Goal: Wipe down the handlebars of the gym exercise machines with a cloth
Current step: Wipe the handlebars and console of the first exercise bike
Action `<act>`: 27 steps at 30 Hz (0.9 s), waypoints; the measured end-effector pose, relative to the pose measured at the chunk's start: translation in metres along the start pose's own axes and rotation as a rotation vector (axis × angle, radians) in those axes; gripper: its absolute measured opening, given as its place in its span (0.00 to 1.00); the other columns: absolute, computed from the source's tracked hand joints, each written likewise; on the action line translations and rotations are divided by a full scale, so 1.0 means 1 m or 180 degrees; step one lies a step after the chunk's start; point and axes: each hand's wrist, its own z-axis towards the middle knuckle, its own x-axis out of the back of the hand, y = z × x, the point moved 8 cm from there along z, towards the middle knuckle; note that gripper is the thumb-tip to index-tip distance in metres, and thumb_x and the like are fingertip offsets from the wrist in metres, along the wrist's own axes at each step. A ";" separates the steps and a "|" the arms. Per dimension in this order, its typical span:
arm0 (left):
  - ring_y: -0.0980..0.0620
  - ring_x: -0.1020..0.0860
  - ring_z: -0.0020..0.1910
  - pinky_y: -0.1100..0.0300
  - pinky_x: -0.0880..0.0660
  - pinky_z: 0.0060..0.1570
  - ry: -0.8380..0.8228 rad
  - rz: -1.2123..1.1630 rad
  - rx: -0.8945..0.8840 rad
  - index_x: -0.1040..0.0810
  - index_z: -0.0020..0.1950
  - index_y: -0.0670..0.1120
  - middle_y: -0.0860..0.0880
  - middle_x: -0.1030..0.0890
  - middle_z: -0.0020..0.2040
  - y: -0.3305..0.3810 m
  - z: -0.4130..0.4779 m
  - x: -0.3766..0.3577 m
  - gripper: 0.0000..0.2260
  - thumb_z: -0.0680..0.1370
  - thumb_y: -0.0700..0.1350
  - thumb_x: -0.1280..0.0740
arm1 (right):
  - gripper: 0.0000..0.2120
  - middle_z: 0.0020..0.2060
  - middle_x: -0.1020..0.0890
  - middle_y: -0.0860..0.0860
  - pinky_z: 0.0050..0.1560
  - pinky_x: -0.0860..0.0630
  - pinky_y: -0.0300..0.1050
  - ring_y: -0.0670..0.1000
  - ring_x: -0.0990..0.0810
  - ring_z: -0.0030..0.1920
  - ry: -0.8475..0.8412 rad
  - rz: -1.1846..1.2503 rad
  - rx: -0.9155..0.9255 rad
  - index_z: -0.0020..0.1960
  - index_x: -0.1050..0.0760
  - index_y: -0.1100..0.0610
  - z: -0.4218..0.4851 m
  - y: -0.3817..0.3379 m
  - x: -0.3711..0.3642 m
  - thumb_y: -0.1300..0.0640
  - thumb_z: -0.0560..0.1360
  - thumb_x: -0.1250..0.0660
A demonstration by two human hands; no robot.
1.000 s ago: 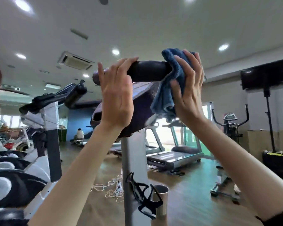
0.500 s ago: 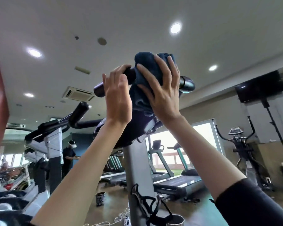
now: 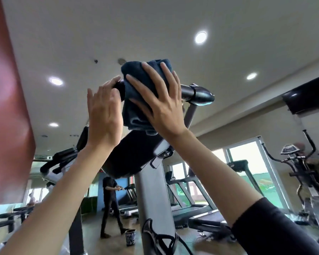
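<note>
A black handlebar (image 3: 197, 92) runs across the top of the exercise machine above me. A dark blue cloth (image 3: 136, 78) is draped over the bar near its middle. My right hand (image 3: 160, 105) presses the cloth against the bar with its fingers spread and fairly straight. My left hand (image 3: 103, 111) is raised just left of the cloth, its fingertips touching the bar's left end, which it largely hides. The machine's dark console (image 3: 129, 159) sits below both hands on a grey post (image 3: 151, 203).
A red pillar (image 3: 6, 107) stands close on the left. Another bike's handlebars (image 3: 59, 161) are at left. Treadmills (image 3: 201, 210) and an elliptical (image 3: 298, 173) fill the right. A person in black (image 3: 110, 203) stands behind, near a cup (image 3: 130, 237) on the floor.
The view has tilted further up. My right hand slid the cloth leftward along the bar, from its right end towards the middle. My left hand's grip on the bar has loosened to fingertips.
</note>
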 end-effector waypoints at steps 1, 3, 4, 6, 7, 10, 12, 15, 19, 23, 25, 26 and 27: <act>0.44 0.30 0.61 0.34 0.39 0.65 -0.0043 0.0129 -0.0131 0.27 0.64 0.42 0.41 0.24 0.59 0.002 0.002 -0.001 0.23 0.81 0.50 0.55 | 0.16 0.64 0.23 0.58 0.68 0.35 0.63 0.64 0.32 0.67 0.0067 -0.0009 0.0045 0.65 0.23 0.51 -0.001 0.002 0.000 0.50 0.79 0.36; 0.42 0.31 0.64 0.37 0.44 0.71 -0.0034 0.0540 -0.0357 0.30 0.67 0.39 0.40 0.26 0.63 0.010 0.001 -0.002 0.24 0.80 0.49 0.56 | 0.15 0.64 0.23 0.57 0.68 0.33 0.61 0.63 0.31 0.66 0.0206 -0.0050 0.0121 0.64 0.23 0.51 -0.005 0.007 0.002 0.53 0.78 0.33; 0.45 0.33 0.68 0.44 0.49 0.75 -0.0004 0.0727 -0.0458 0.33 0.70 0.39 0.41 0.29 0.67 0.016 -0.001 -0.004 0.25 0.79 0.48 0.56 | 0.16 0.64 0.23 0.57 0.68 0.33 0.60 0.62 0.31 0.66 0.0274 -0.0071 0.0155 0.65 0.23 0.50 -0.008 0.009 0.002 0.54 0.78 0.32; 0.48 0.38 0.73 0.52 0.52 0.76 -0.0002 0.0984 -0.0666 0.38 0.74 0.39 0.42 0.34 0.72 0.028 -0.006 -0.008 0.25 0.80 0.47 0.56 | 0.17 0.65 0.24 0.56 0.68 0.32 0.59 0.61 0.31 0.66 0.0389 -0.0075 0.0212 0.67 0.27 0.49 -0.011 0.014 0.001 0.55 0.78 0.32; 0.48 0.39 0.73 0.53 0.51 0.75 -0.0007 0.1085 -0.0767 0.39 0.74 0.39 0.41 0.35 0.73 0.031 -0.007 -0.012 0.25 0.80 0.47 0.55 | 0.19 0.66 0.26 0.55 0.68 0.32 0.59 0.61 0.31 0.67 0.0423 -0.0063 0.0241 0.68 0.29 0.49 -0.013 0.017 0.000 0.55 0.78 0.32; 0.48 0.41 0.73 0.51 0.49 0.74 -0.0051 0.1346 -0.0978 0.40 0.75 0.37 0.39 0.36 0.73 0.037 -0.010 -0.023 0.24 0.80 0.46 0.53 | 0.21 0.66 0.26 0.55 0.68 0.32 0.58 0.61 0.30 0.67 0.0433 -0.0056 0.0236 0.69 0.34 0.49 -0.020 0.031 -0.001 0.55 0.79 0.33; 0.47 0.42 0.74 0.48 0.47 0.74 -0.0034 0.1529 -0.1087 0.41 0.75 0.38 0.39 0.37 0.74 0.038 -0.011 -0.026 0.24 0.80 0.45 0.52 | 0.22 0.66 0.25 0.55 0.69 0.33 0.58 0.60 0.31 0.68 0.0400 -0.0054 0.0141 0.70 0.35 0.49 -0.026 0.042 -0.001 0.55 0.79 0.33; 0.45 0.43 0.75 0.47 0.49 0.75 -0.0037 0.1901 -0.1329 0.41 0.76 0.40 0.41 0.39 0.76 0.038 -0.015 -0.026 0.24 0.80 0.44 0.51 | 0.22 0.67 0.25 0.55 0.68 0.32 0.59 0.60 0.31 0.68 0.0396 -0.0112 -0.0034 0.70 0.36 0.50 -0.041 0.067 -0.003 0.54 0.79 0.33; 0.44 0.41 0.74 0.44 0.45 0.74 -0.0133 0.2103 -0.1650 0.38 0.75 0.41 0.41 0.37 0.75 0.040 -0.018 -0.032 0.24 0.79 0.42 0.49 | 0.20 0.68 0.33 0.53 0.67 0.32 0.61 0.60 0.34 0.69 0.0399 -0.0264 -0.0249 0.70 0.35 0.54 -0.069 0.117 -0.004 0.51 0.81 0.38; 0.44 0.38 0.72 0.40 0.40 0.70 -0.0119 0.1930 -0.1732 0.36 0.73 0.38 0.40 0.34 0.73 0.043 -0.017 -0.031 0.23 0.78 0.41 0.49 | 0.19 0.69 0.38 0.54 0.76 0.45 0.51 0.61 0.41 0.71 0.0300 0.0041 -0.0543 0.71 0.36 0.57 -0.088 0.140 -0.005 0.53 0.82 0.40; 0.44 0.38 0.71 0.39 0.39 0.69 -0.0094 0.1840 -0.1738 0.35 0.73 0.37 0.40 0.33 0.72 0.045 -0.017 -0.031 0.23 0.78 0.41 0.49 | 0.19 0.70 0.39 0.54 0.77 0.48 0.51 0.61 0.43 0.72 0.0290 0.0255 -0.0817 0.71 0.36 0.57 -0.089 0.143 -0.006 0.53 0.82 0.42; 0.44 0.38 0.71 0.39 0.39 0.69 -0.0080 0.1814 -0.1734 0.35 0.72 0.37 0.40 0.33 0.72 0.046 -0.017 -0.033 0.23 0.78 0.41 0.49 | 0.19 0.70 0.39 0.54 0.77 0.48 0.54 0.61 0.43 0.72 0.0318 0.0296 -0.0929 0.71 0.35 0.58 -0.088 0.140 -0.007 0.53 0.83 0.43; 0.44 0.38 0.71 0.40 0.39 0.70 -0.0058 0.1804 -0.1723 0.35 0.72 0.37 0.39 0.33 0.71 0.047 -0.018 -0.034 0.23 0.78 0.42 0.50 | 0.19 0.70 0.38 0.54 0.75 0.46 0.58 0.62 0.43 0.72 0.0343 0.0326 -0.0991 0.71 0.34 0.58 -0.085 0.135 -0.008 0.52 0.83 0.44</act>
